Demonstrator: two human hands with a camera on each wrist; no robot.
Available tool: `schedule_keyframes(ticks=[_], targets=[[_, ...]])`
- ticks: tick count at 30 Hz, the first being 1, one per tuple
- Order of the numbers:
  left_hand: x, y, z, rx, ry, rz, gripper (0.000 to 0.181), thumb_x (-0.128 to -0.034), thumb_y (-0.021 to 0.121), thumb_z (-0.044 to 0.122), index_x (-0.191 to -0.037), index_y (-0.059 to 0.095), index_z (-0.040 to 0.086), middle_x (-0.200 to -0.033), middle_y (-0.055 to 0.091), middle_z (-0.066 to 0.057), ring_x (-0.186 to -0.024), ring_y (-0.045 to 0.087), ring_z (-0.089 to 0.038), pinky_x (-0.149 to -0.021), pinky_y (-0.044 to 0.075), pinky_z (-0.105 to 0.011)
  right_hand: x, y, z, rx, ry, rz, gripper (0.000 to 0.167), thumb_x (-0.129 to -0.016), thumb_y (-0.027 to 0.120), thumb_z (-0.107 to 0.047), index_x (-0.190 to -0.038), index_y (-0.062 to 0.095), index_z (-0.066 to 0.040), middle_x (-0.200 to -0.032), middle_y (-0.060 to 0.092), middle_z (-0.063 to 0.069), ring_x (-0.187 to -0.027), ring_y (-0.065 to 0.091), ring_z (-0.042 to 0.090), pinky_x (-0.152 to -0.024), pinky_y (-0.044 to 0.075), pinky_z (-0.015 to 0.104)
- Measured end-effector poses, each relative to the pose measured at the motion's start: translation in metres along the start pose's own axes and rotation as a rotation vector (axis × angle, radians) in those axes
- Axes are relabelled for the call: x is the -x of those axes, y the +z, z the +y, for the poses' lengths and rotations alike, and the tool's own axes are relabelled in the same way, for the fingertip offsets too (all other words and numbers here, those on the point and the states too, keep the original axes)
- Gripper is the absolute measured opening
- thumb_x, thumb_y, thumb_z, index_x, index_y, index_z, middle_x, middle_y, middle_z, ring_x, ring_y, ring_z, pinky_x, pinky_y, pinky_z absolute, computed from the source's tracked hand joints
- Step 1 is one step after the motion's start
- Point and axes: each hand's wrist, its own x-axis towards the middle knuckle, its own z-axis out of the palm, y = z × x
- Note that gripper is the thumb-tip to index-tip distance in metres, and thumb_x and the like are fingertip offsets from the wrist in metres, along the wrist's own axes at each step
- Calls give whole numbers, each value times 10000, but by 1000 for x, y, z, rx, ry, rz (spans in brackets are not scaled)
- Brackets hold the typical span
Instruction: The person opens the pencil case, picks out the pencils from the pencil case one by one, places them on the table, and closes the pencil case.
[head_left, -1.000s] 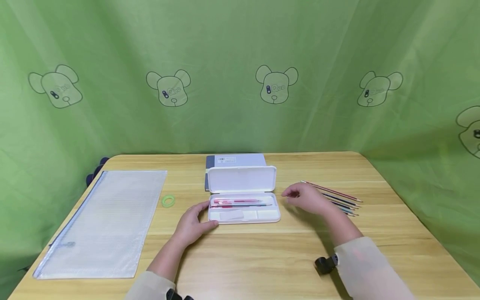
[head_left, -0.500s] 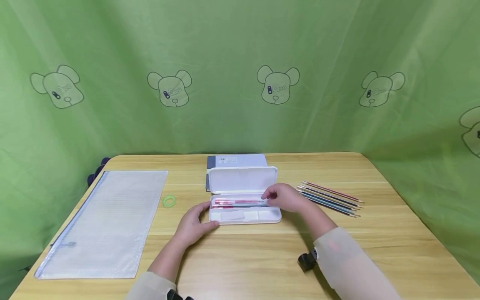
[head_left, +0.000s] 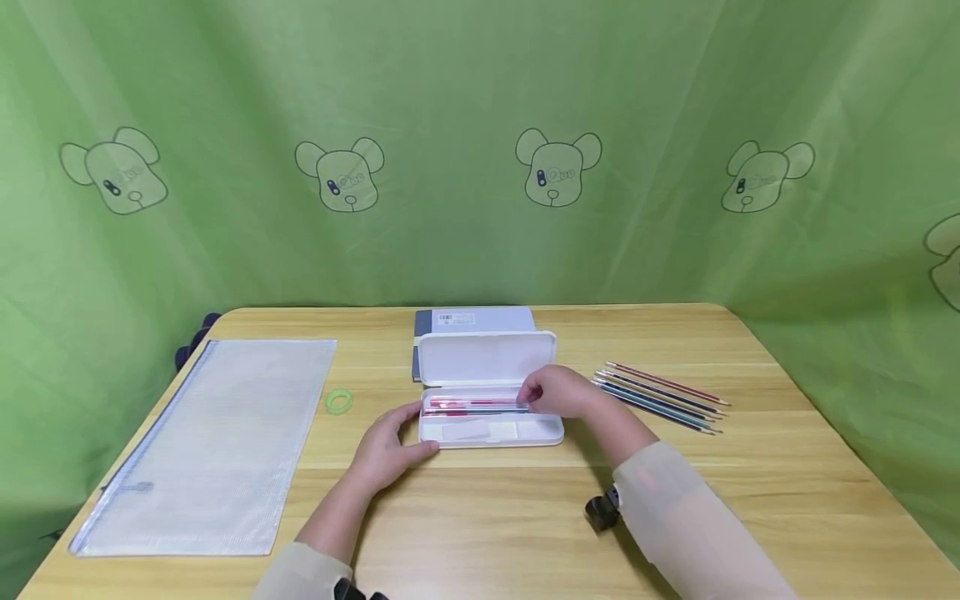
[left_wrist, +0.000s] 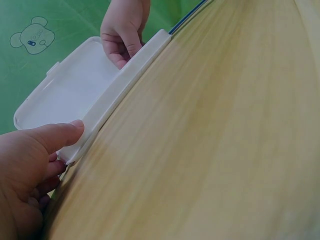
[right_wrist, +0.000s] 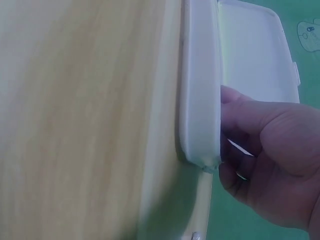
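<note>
A white pencil case point(head_left: 534, 429) lies with its lid point(head_left: 483, 358) raised at the back. Inside are a few pink and dark pencils point(head_left: 476, 412) and a pale rectangular block point(head_left: 466, 430). My left hand point(head_left: 384, 452) grips the case's left end, its thumb over the front corner, as the left wrist view also shows. Reaching over the case's right end, my right hand point(head_left: 562, 392) has curled fingers at the right ends of the pencils. The case wall hides its fingertips in the right wrist view, so a pinch on a pencil cannot be confirmed.
Several pencils point(head_left: 660, 398) lie fanned on the table right of the case. A blue-and-grey book point(head_left: 480, 318) is behind the lid. To the left lie a green ring point(head_left: 338, 402) and a translucent zip pouch point(head_left: 210, 450). A green curtain point(head_left: 450, 250) hangs behind the table.
My right hand has moved left from beside the loose pencils into the right part of the case, over the pencil tips there. The left hand has stayed on the case.
</note>
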Motion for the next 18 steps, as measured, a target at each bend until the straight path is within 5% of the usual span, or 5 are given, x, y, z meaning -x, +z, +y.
schedule_keyframes(ticks=[18], targets=[[1, 0, 1, 5, -1, -3, 718, -799, 790, 296, -1411, 505, 52, -1446, 526, -151, -1385, 424, -385, -1175, 318, -538, -2, 2, -8, 112, 78, 16, 135, -809, 701, -16, -876, 742, -126, -809, 648, -2, -782, 538, 135, -771, 488, 295]])
